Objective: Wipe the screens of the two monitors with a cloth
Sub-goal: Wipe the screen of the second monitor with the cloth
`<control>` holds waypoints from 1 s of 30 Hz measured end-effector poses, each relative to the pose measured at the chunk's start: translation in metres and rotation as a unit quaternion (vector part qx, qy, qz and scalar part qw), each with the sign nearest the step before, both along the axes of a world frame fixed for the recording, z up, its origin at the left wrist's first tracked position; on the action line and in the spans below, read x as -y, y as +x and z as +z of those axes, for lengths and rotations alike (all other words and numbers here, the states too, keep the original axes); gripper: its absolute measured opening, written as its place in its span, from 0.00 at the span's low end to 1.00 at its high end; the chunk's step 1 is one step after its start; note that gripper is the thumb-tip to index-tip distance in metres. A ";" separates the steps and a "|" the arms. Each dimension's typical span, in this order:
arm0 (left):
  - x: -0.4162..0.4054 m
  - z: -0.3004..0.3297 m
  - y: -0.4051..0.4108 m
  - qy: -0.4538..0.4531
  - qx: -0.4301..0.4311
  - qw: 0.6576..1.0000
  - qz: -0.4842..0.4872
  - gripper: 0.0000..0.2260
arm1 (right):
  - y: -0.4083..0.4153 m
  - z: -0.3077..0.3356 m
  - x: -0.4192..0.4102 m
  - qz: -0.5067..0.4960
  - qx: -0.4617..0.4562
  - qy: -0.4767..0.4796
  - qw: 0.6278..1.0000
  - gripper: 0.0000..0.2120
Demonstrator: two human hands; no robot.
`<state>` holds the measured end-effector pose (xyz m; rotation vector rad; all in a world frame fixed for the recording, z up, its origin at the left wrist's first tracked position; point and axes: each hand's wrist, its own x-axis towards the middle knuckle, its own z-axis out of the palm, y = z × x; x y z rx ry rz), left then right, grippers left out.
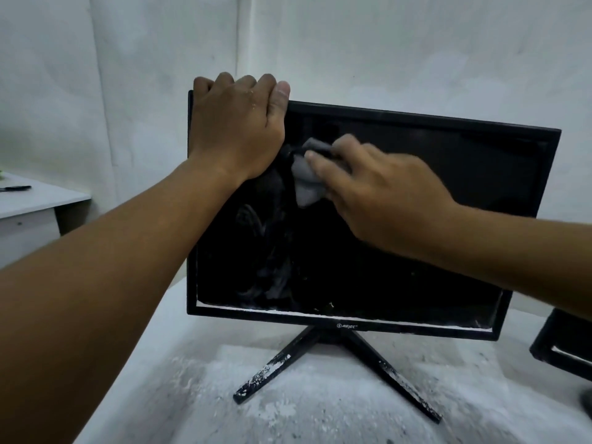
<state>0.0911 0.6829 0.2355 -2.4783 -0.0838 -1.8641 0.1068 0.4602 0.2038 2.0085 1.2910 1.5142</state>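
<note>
Hands work on the black monitor (400, 251) that stands on a white, dust-speckled table (192, 395). The left hand (235, 129) reaches in from the lower left on a long, nearly straight forearm and hooks over the monitor's upper left corner: four fingers curl behind the top edge, the thumb lies along the front of the bezel, and the back of the hand faces the camera. The right hand (381, 200) comes in from the right edge with the wrist slightly raised and the palm turned toward the screen. Its fingers pinch a crumpled grey cloth (306, 184) and press it against the glass in the upper left part of the screen, just beside the left wrist; the fingertips are blurred. Smears and streaks show on the lower left of the screen, and a pale line of dust lies along the bottom bezel. White specks also cover the monitor's splayed stand (336, 363). The corner of a second monitor (563, 344) shows at the right edge, near the first. At far left, well apart, a pen (16, 188) lies on a white desk (32, 203).
</note>
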 end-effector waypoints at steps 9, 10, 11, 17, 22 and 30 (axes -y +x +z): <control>0.001 -0.001 0.001 -0.002 0.012 1.000 -0.014 0.15 | -0.004 -0.025 0.008 0.043 0.019 -0.175 0.983 0.22; 0.002 0.000 0.001 0.000 0.013 1.000 -0.011 0.15 | -0.003 -0.012 0.004 0.027 0.005 -0.112 0.993 0.22; 0.002 0.000 0.001 0.000 0.013 1.000 -0.007 0.16 | -0.002 -0.003 0.000 0.007 -0.010 -0.063 0.998 0.23; -0.001 -0.001 0.001 -0.006 0.009 1.000 -0.005 0.17 | -0.015 -0.053 0.003 0.056 -0.026 -0.189 0.980 0.24; 0.000 -0.001 0.001 -0.007 0.009 1.000 -0.004 0.17 | -0.018 -0.065 0.006 0.055 -0.037 -0.275 0.959 0.23; -0.001 -0.001 0.002 -0.007 0.004 1.000 -0.002 0.16 | -0.014 -0.049 -0.003 0.039 -0.071 -0.117 0.990 0.25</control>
